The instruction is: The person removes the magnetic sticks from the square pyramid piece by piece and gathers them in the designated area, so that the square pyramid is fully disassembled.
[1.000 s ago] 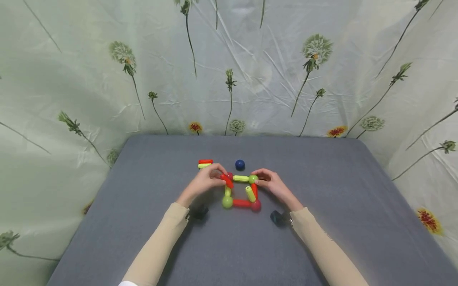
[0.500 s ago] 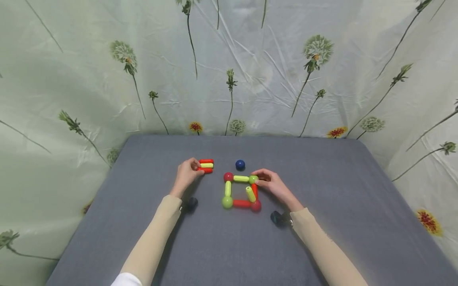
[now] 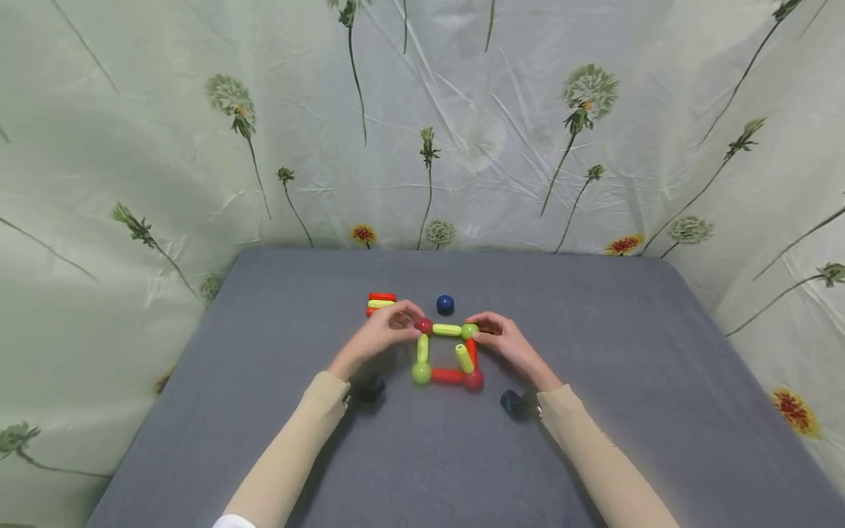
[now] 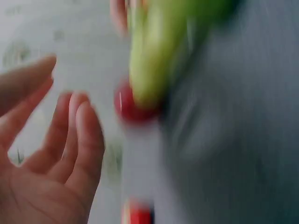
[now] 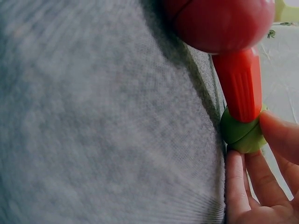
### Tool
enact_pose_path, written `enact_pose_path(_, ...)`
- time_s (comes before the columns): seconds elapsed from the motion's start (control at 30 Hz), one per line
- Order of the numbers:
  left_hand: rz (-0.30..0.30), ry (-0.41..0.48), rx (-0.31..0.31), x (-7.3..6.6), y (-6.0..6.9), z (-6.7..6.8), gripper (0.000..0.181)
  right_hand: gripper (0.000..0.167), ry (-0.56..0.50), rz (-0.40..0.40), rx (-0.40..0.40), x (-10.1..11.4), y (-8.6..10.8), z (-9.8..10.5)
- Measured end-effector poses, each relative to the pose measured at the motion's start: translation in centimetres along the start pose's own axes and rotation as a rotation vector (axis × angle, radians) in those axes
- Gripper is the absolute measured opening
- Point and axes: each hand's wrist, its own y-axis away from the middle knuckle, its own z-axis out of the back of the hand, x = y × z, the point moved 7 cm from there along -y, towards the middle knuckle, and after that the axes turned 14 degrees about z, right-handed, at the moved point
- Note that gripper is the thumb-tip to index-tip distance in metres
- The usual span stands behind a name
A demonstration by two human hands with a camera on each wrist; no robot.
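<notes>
A square frame of balls and rods lies on the table. Its far-left red ball (image 3: 424, 325) has my left hand (image 3: 381, 334) beside it, thumb and fingers spread. In the blurred left wrist view those fingers (image 4: 88, 140) hold nothing and stand apart from the red ball (image 4: 133, 102). My right hand (image 3: 505, 341) pinches the far-right green ball (image 3: 469, 332), also plain in the right wrist view, where a red rod (image 5: 240, 86) joins it. A yellow-green rod (image 3: 465, 358) leans up from the near-right red ball (image 3: 474, 380). The near-left ball (image 3: 422, 373) is green.
Behind my left hand, red and yellow-green rods (image 3: 381, 298) lie side by side, partly covered by it. A dark blue ball (image 3: 445, 303) sits beyond the frame. Flower-printed cloth (image 3: 502, 132) hangs past the far edge of the grey table (image 3: 594, 308).
My left hand has carried a red rod from the frame to the loose rods, left it there, and come back right to the red ball. The right hand stays on the green ball.
</notes>
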Motion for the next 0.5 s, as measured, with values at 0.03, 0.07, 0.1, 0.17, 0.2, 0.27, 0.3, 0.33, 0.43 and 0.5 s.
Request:
enact_pose_path(0.03,-0.028,0.001,0.079,-0.7,0.1,-1.4,0.027,0.029,-0.004,0.008,0.001,0.1,0.0,0.0)
enact_pose_path(0.07,-0.047,-0.010,0.140,-1.2,0.1,-2.7,0.028,0.029,-0.005,0.018,0.005,0.1,0.0,0.0)
enact_pose_path(0.1,-0.069,-0.042,0.183,-1.8,0.2,-3.9,0.028,0.029,-0.009,0.027,0.010,0.2,0.0,0.0)
enact_pose_path(0.17,-0.104,-0.104,0.220,-2.6,0.3,-5.6,0.027,0.030,-0.015,0.042,0.019,0.3,0.0,-0.1)
enact_pose_path(0.2,-0.116,-0.135,0.216,-2.9,0.3,-6.1,0.025,0.030,-0.019,0.045,0.020,0.3,0.0,-0.1)
enact_pose_path(0.27,-0.124,-0.193,0.176,-3.0,0.2,-6.7,0.020,0.030,-0.022,0.047,0.019,0.2,0.0,-0.1)
enact_pose_path(0.3,-0.125,-0.215,0.148,-3.0,0.1,-6.8,0.017,0.030,-0.022,0.045,0.016,0.2,0.0,-0.1)
enact_pose_path(0.33,-0.122,-0.230,0.117,-3.0,0.0,-6.8,0.015,0.030,-0.020,0.044,0.013,0.2,0.0,0.0)
enact_pose_path(0.43,-0.109,-0.260,0.051,-2.5,-0.1,-6.4,0.016,0.029,-0.019,0.036,0.005,0.2,0.0,0.1)
enact_pose_path(0.5,-0.097,-0.261,0.012,-2.1,-0.1,-6.0,0.017,0.029,-0.016,0.034,0.004,0.2,0.1,0.1)
